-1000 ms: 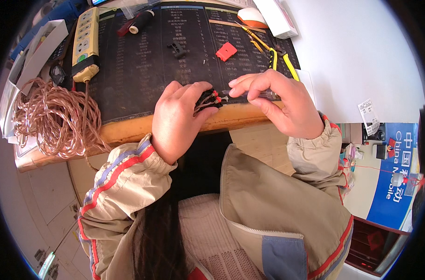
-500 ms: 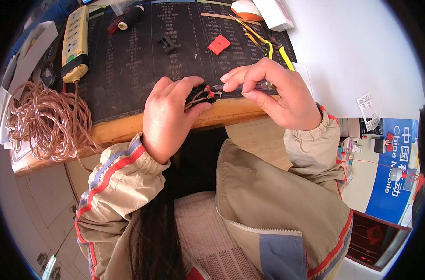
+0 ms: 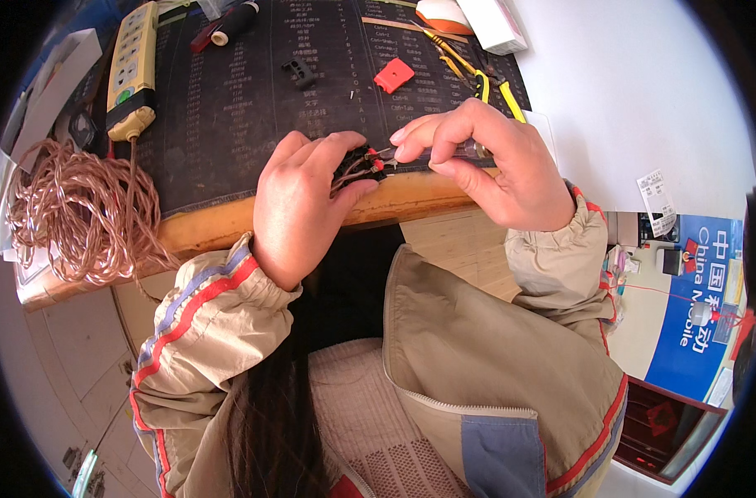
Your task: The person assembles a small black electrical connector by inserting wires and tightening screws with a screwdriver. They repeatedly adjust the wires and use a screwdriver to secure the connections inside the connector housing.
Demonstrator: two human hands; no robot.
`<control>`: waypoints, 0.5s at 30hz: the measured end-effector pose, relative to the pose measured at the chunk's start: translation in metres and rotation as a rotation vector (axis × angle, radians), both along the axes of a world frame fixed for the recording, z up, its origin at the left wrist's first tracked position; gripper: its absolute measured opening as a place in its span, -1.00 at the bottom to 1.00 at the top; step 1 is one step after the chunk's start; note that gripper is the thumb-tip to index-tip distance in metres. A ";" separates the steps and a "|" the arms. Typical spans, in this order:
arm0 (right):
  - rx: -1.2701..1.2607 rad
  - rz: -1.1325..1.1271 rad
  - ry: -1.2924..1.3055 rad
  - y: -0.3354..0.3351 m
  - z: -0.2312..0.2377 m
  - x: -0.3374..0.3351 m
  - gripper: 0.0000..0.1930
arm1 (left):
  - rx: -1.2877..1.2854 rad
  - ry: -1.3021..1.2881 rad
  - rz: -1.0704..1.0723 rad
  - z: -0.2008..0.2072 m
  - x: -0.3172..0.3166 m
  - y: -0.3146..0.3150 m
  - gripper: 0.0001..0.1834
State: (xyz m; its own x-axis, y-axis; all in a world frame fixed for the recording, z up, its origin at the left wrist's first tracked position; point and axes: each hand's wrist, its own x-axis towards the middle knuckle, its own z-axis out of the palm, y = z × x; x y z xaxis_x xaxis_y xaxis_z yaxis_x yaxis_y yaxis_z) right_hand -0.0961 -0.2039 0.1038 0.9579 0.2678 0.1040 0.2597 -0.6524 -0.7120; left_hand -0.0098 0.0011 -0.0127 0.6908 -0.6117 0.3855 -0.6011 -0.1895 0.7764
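Matt mat, bare wood, shiny copper

At upper centre a matt black desk mat point(image 3: 253, 100) lies on a worn wooden table edge point(image 3: 395, 203); at left, glossy copper wire coil point(image 3: 71, 212).

Single head-worn fisheye view, looking steeply down from above, close over both hands point(image 3: 395, 191) at the desk edge point(image 3: 212, 228), rim curved.

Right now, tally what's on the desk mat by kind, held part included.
Small wired part, held in both hands: 1
Red clip: 1
Black clip: 1
Yellow-handled pliers: 1
Power strip: 1
Total: 5
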 end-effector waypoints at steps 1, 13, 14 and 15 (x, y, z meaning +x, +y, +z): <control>0.001 0.008 -0.005 0.000 0.000 0.001 -0.83 | 0.002 0.000 -0.002 0.000 0.000 0.000 -0.54; -0.038 0.045 -0.005 -0.001 0.004 0.004 -0.81 | 0.004 -0.006 -0.004 0.000 0.001 0.000 -0.54; -0.043 0.042 -0.005 -0.001 0.005 0.004 -0.81 | 0.007 -0.007 -0.003 0.000 0.001 0.000 -0.54; -0.052 0.036 0.000 -0.001 0.005 0.004 -0.81 | 0.006 -0.007 -0.005 0.000 0.001 0.000 -0.54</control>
